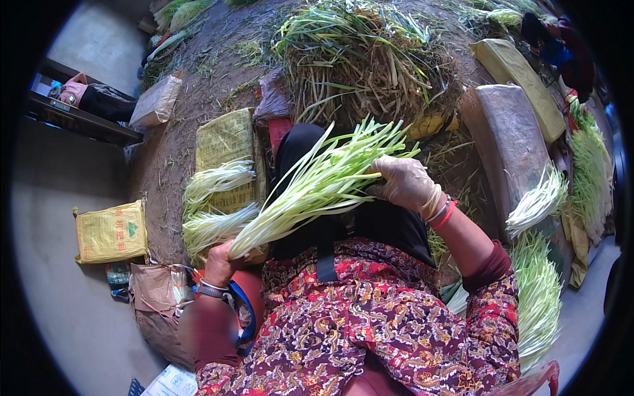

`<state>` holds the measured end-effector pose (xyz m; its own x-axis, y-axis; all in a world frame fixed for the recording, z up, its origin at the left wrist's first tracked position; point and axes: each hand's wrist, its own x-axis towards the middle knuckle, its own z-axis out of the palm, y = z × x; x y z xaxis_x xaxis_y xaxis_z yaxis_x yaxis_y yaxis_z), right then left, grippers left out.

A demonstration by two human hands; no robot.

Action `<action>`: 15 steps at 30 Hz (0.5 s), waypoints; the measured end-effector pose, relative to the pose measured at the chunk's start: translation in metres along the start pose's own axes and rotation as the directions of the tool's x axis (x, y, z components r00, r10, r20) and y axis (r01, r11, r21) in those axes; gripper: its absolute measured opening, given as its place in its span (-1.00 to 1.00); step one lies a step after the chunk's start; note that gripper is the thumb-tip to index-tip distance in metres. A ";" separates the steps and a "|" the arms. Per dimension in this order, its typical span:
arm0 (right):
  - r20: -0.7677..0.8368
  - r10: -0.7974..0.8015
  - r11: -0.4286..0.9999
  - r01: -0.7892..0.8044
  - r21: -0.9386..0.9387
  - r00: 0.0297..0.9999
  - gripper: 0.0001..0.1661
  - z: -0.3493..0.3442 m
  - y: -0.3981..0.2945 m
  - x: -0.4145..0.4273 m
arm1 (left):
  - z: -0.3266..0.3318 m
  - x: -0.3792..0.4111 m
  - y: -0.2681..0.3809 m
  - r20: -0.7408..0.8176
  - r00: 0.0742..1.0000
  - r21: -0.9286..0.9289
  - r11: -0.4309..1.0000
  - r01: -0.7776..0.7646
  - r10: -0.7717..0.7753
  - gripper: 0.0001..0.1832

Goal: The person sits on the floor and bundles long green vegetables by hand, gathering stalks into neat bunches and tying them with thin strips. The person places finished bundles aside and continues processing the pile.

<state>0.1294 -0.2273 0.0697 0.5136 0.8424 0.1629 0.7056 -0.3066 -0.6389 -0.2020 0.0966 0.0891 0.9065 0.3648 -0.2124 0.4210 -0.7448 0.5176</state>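
A large bundle of pale green leafy stalks, which look like blanched garlic chives (312, 185), lies slantwise across my lap. My bare left hand (221, 262) is closed around its narrow white end at the lower left. At the upper right my right hand (403, 185), in a thin whitish glove, grips the leafy end, with tips sticking out past the fingers. Smaller bundles of the same stalks (223, 222) lie left of my knees on a yellow printed sack (225, 141). Another small bundle (537, 203) rests at the right on a long covered block (512, 133).
A big heap of uncleaned stalks with roots (366, 69) stands before my knees. More stalks (535, 297) lie by my right elbow. A yellow sack (111, 231) and a brown bag (158, 307) are at left. A person (559, 49) is at the upper right.
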 end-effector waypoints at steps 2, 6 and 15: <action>-0.036 -0.050 0.999 0.050 -0.009 0.998 -0.59 0.003 0.001 0.000 | 0.000 0.000 0.000 0.006 1.000 -0.002 1.000 0.006 -0.006 -0.66; -0.082 -0.142 0.990 0.144 0.010 0.986 -0.66 0.007 0.001 0.003 | 0.002 0.002 0.004 0.029 0.999 -0.016 0.999 0.045 -0.045 -0.66; -0.155 -0.242 0.965 0.254 0.061 0.958 -0.72 0.006 0.000 0.006 | 0.005 0.001 0.005 0.018 1.000 0.000 1.000 0.012 -0.012 -0.69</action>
<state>0.1297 -0.2195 0.0656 0.3967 0.8126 0.4270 0.7816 -0.0550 -0.6214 -0.1987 0.0907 0.0876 0.9019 0.3637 -0.2332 0.4317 -0.7406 0.5149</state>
